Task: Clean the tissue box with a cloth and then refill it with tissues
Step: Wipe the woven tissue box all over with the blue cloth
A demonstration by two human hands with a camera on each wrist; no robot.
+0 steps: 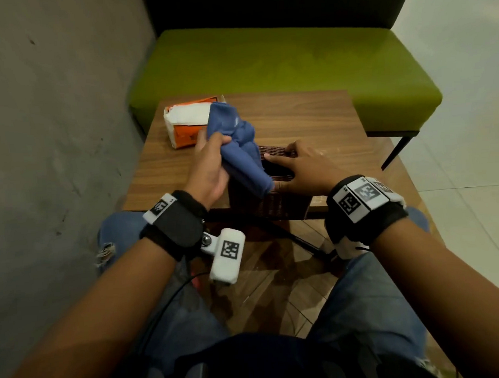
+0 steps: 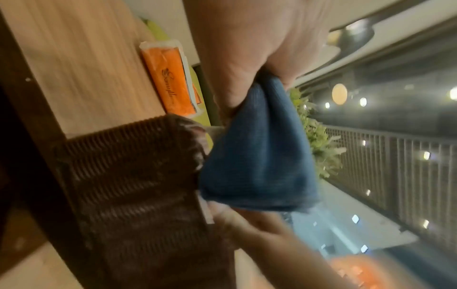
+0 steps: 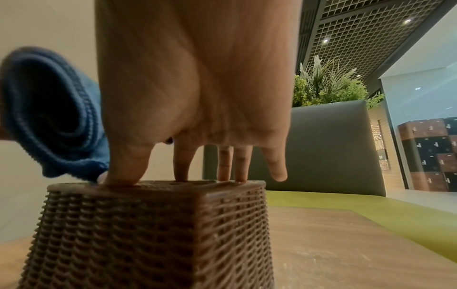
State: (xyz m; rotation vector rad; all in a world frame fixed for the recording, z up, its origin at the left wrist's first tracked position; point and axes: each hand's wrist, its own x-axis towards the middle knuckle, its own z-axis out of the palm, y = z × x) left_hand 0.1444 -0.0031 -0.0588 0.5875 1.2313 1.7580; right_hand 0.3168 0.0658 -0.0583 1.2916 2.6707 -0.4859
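Wooden table (image 1: 296, 115) against a grey wall (image 1: 53, 111), green bench (image 1: 265, 65) behind it. Orange and white tissue pack (image 1: 184, 126) lies at the table's far left corner, partly covered in the head view by the blue cloth (image 1: 241, 149). Plant (image 3: 329, 86) and a grey chair back (image 3: 329, 144) show in the right wrist view.

Tissue box (image 1: 272, 205): dark brown, woven-look ribbed sides, sits at the near edge of the table, in front of the person, with a dark opening in its top. Left hand (image 1: 210, 164) grips the bunched cloth, fingers curled round it, holding it over the box's left side; the cloth's lower end hangs to the box top by the right thumb. Right hand (image 1: 301, 169) lies spread on the box top, fingers straight, tips pressing the rim, little finger off the edge.

Box's left half is hidden behind cloth and hand in the head view. Left wrist view is motion-blurred; the inside of the box can't be made out. Whether the cloth touches the box surface can't be told.
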